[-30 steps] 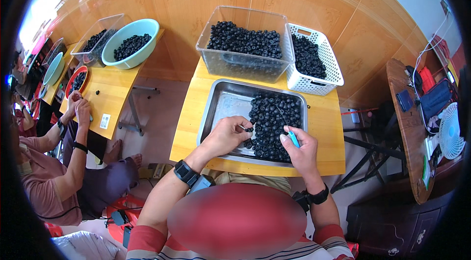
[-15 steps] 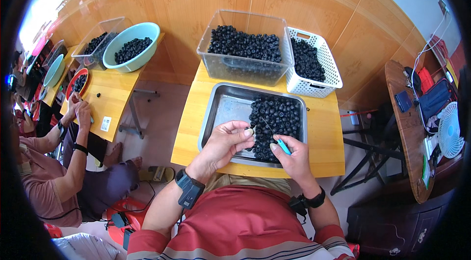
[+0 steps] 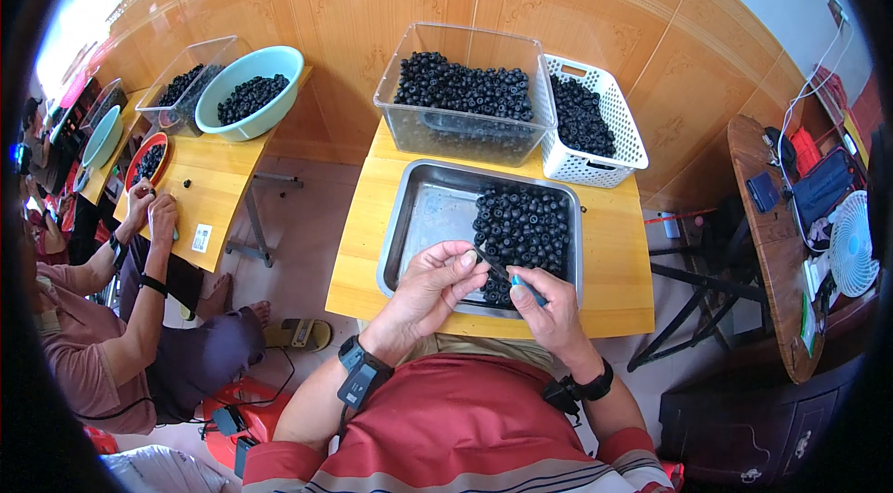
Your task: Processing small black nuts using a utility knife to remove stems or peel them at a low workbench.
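My left hand [image 3: 433, 286] is closed in a pinch over the front of a metal tray [image 3: 407, 205]; at its fingertips is a small round black part, mostly hidden by the thumb. My right hand [image 3: 549, 307] grips a small tool with a teal handle [image 3: 528, 289] and a thin pointed metal end [image 3: 494, 264]. That end reaches left to the fingertips of my left hand. Many small black parts [image 3: 526, 228], roundish with a hole or dimple, lie heaped in the right half of the tray; the tray's left part shows bare metal.
Behind the tray stand a clear plastic bin [image 3: 465, 133] and a white perforated basket [image 3: 595, 167], both holding black parts. At the left a co-worker's hands [image 3: 153, 212] work over another table [image 3: 219, 158] with a pale green basin [image 3: 265, 121]. A fan [image 3: 851, 246] stands at the right.
The tool's pointed end has come down and left, from above the heap to my left fingertips. My right hand has shifted slightly lower; my left hand stays pinched, turned a little.
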A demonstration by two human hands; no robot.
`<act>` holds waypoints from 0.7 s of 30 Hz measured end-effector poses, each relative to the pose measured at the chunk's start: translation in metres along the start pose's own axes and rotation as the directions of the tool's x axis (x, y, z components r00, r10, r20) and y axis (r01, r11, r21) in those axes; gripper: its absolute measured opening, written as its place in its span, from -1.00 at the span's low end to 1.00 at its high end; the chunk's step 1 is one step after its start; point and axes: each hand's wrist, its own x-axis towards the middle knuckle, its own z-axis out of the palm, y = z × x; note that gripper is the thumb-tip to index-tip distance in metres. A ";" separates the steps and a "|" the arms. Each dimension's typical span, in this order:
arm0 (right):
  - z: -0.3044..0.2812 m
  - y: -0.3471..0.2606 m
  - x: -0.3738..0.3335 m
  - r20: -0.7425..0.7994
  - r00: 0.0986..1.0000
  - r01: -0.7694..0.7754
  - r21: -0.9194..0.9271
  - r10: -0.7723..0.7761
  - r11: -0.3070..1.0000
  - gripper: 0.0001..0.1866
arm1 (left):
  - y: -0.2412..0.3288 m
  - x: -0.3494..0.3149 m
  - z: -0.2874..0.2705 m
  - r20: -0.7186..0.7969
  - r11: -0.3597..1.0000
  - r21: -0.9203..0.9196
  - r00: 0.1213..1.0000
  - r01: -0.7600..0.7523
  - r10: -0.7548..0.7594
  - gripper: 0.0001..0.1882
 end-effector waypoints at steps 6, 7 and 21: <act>0.003 -0.004 0.001 0.006 0.999 0.051 -0.046 -0.050 0.998 -0.59 | -0.005 -0.004 0.003 0.035 0.995 -0.094 0.999 -0.028 0.032 -0.85; 0.004 -0.004 0.001 0.000 0.998 0.061 -0.046 -0.061 0.997 -0.59 | -0.006 -0.005 0.004 0.035 0.995 -0.095 0.999 -0.029 0.032 -0.85; 0.005 -0.010 0.002 -0.044 0.991 0.117 -0.136 -0.124 0.984 -0.68 | -0.011 -0.012 -0.001 0.106 0.993 -0.113 0.994 -0.022 0.034 -0.82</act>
